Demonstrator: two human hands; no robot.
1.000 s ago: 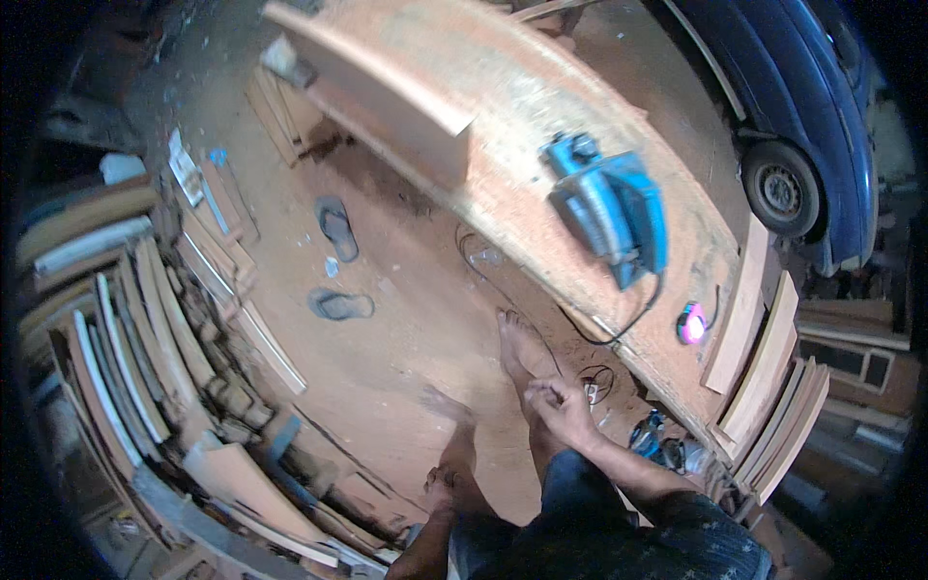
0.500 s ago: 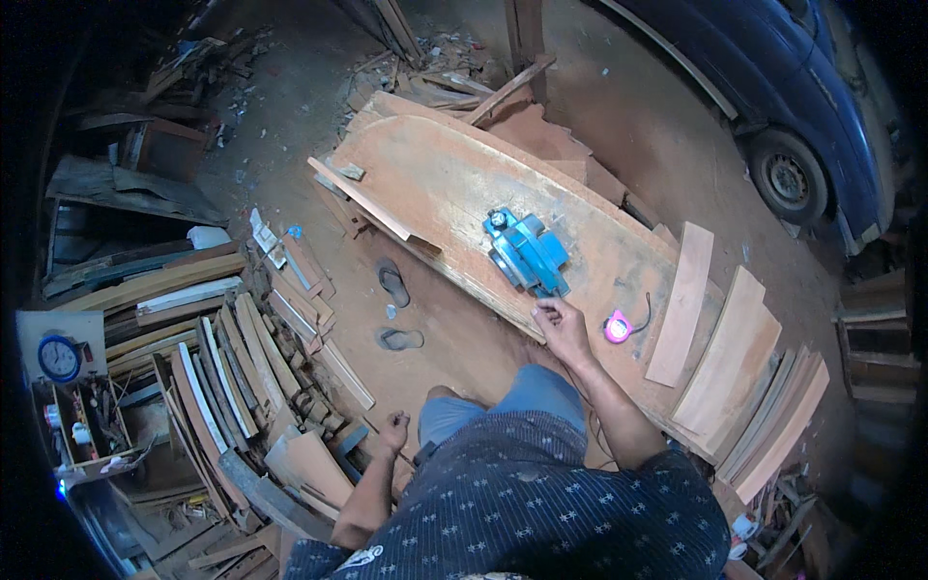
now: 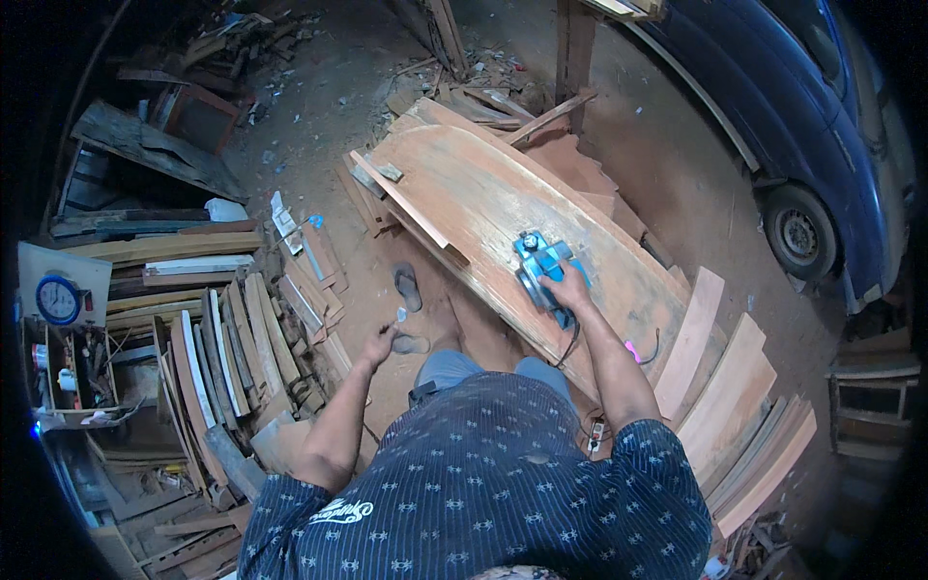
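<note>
Blue planer (image 3: 539, 261) at one o'clock came under control as the right hand (image 3: 570, 287) closed round it, grip unclear in the left hand (image 3: 380, 345)

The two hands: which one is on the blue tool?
The right hand: it rests on the blue tool, while the left hand is well away from it.

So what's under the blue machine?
The wooden tabletop shows around the blue machine, and the person's right hand is on top. The patch right beneath the machine is covered, so I can't see it.
</note>
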